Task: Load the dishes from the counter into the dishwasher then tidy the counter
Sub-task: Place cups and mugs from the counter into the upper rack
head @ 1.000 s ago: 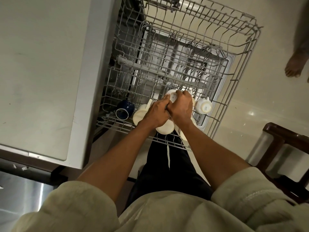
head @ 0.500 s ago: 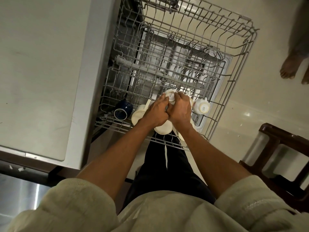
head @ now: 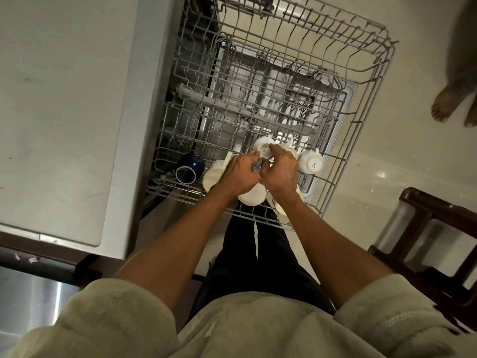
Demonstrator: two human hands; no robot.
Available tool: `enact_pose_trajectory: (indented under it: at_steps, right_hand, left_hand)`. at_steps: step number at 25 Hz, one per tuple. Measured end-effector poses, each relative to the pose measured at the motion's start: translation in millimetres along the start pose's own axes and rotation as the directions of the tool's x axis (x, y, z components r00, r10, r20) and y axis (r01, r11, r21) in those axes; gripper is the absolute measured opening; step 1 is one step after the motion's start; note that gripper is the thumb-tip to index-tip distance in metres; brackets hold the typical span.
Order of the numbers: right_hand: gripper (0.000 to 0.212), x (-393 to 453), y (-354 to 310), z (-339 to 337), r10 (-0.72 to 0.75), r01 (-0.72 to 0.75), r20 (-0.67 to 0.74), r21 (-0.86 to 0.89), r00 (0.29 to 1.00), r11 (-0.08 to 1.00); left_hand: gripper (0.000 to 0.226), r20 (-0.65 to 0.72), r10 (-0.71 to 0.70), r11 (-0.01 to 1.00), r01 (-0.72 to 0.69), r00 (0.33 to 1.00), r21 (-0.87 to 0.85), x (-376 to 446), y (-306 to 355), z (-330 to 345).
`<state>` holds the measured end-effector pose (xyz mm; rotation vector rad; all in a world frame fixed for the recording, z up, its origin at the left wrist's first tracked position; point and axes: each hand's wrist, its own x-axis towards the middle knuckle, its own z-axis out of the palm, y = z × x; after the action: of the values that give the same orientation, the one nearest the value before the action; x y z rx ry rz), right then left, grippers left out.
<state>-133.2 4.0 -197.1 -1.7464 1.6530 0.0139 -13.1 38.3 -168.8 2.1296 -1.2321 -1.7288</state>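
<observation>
A white cup (head: 263, 149) with dark lettering on its base sits upside down in the pulled-out upper dishwasher rack (head: 366, 104), near the rack's front edge, and both hands meet on it. The left hand (head: 238, 174) comes in from seven o'clock with its fingers curled, the fingertips pressed against the cup's near side; a small grey object (head: 256, 166) shows between the two hands, and what it is cannot be told. The right hand (head: 281, 171) comes in from five o'clock, its fingers bent and close together over the cup's right flank, gripping it.

Around the cup stand more inverted crockery pieces: a second white cup (head: 311, 161) at three o'clock from it, just beside the right hand; a cream cup (head: 251, 196) at six o'clock, partly under the wrists; another cream cup (head: 213, 177) at eight o'clock, touching the left hand's back; and a dark blue mug (head: 189, 167) lying tilted at nine o'clock, apart from the rest. The rest of the rack holds only wire tines, with the lower rack and open door (head: 346, 99) visible through it.

At nine o'clock of the rack lies the pale counter (head: 64, 99). At two o'clock a bare foot (head: 447, 104) stands on the floor, and a dark wooden chair (head: 426, 228) stands at four o'clock
</observation>
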Motion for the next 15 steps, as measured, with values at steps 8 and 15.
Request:
enact_pose_trajectory:
  at_steps: [8,15]
  right_hand:
    - [0.044,-9.1,1.0,0.7,0.001,-0.001,-0.013,0.020,1.000,1.000]
    - [0.045,-5.8,-1.2,-0.9,0.019,-0.012,0.091,-0.069,0.996,0.998]
  left_hand:
    - [0.057,-0.021,0.006,0.999,-0.007,1.000,-0.048,-2.7,-3.3,4.9]
    - [0.063,0.019,-0.023,0.999,0.024,1.000,-0.042,1.2,-3.7,8.6]
